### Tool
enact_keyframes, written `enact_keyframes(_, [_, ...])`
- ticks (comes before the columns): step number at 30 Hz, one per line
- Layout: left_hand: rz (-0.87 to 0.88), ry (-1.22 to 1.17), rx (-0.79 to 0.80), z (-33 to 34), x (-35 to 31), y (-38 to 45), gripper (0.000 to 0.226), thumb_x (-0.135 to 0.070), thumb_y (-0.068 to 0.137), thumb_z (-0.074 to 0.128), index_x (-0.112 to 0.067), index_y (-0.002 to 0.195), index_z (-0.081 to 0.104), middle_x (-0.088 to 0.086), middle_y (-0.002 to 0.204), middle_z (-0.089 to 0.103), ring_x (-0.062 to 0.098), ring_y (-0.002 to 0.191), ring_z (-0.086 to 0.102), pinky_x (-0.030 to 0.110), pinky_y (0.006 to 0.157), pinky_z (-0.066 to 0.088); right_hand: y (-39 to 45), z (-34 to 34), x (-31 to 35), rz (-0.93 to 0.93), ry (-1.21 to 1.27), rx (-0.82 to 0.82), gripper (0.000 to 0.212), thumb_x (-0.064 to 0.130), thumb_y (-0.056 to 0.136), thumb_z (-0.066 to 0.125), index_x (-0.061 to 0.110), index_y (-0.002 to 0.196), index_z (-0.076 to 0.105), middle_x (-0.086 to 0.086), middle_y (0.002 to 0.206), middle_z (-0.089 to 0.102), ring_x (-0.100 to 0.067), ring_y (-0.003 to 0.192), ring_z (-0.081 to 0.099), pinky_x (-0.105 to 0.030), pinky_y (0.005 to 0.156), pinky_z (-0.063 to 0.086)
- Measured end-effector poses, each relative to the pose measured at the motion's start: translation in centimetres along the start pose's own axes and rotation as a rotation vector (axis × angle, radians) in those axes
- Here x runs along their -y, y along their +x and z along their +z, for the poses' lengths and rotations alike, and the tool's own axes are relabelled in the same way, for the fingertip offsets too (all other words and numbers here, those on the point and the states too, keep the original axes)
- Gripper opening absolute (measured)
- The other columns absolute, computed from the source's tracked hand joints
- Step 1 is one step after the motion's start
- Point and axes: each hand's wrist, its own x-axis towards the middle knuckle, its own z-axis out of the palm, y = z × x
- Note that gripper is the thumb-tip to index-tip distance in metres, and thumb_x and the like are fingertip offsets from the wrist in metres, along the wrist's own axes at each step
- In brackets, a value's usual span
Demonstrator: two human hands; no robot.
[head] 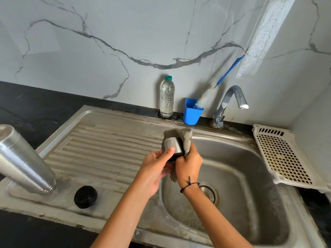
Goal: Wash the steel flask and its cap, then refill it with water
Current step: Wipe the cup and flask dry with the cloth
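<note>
My left hand [157,167] grips the steel cap [173,146] of the flask, thumb on its side. My right hand [189,162] holds a grey cloth [186,138] wrapped round the cap's far side, above the left edge of the sink basin [250,185]. The steel flask [23,161] stands upside down on the ribbed drainboard [107,145] at the far left, mouth on the steel. A black stopper lid [85,196] lies on the drainboard to the right of the flask's mouth.
A clear water bottle [167,97] with a green top, a blue cup [192,111] holding a bottle brush [207,98] and the tap [231,102] stand along the back. A white plastic basket [284,154] leans at the sink's right edge.
</note>
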Motion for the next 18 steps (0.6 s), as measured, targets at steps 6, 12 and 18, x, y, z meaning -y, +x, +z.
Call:
enact_keyframes(6, [0.264,0.282,-0.155,-1.1,0.1,1.4,0.039,-0.024,0.072,0.08,-0.017,0.104,0.059,0.009,0.102,0.07,0.015,0.089,0.067,0.028,0.076,0.052,0.5,-1.6,-0.4,-0.233,-0.039,0.344,0.059,0.001,0.072,0.049,0.015,0.129,0.049,0.0,0.116,0.062,-0.013,0.103,0.059,-0.032,0.084,0.051])
enact_keyframes(12, [0.612,1.036,-0.169,-2.9,0.1,0.5,0.053,-0.028,0.065,0.082,-0.015,0.112,0.062,-0.003,0.1,0.063,0.012,0.091,0.059,0.018,0.076,0.044,2.4,-3.4,0.5,-0.32,-0.202,0.773,0.077,-0.013,0.065,0.044,0.013,0.137,0.043,-0.005,0.13,0.055,-0.014,0.11,0.057,-0.024,0.093,0.046])
enact_keyframes(18, [0.576,0.786,-0.161,-4.1,0.3,-0.2,0.06,-0.033,0.06,0.082,-0.029,0.114,0.055,-0.007,0.107,0.062,0.007,0.096,0.061,0.015,0.082,0.047,1.2,-3.4,0.0,0.025,0.111,0.883,0.075,-0.009,0.062,0.043,0.021,0.13,0.039,0.001,0.115,0.059,0.0,0.095,0.061,-0.018,0.076,0.049])
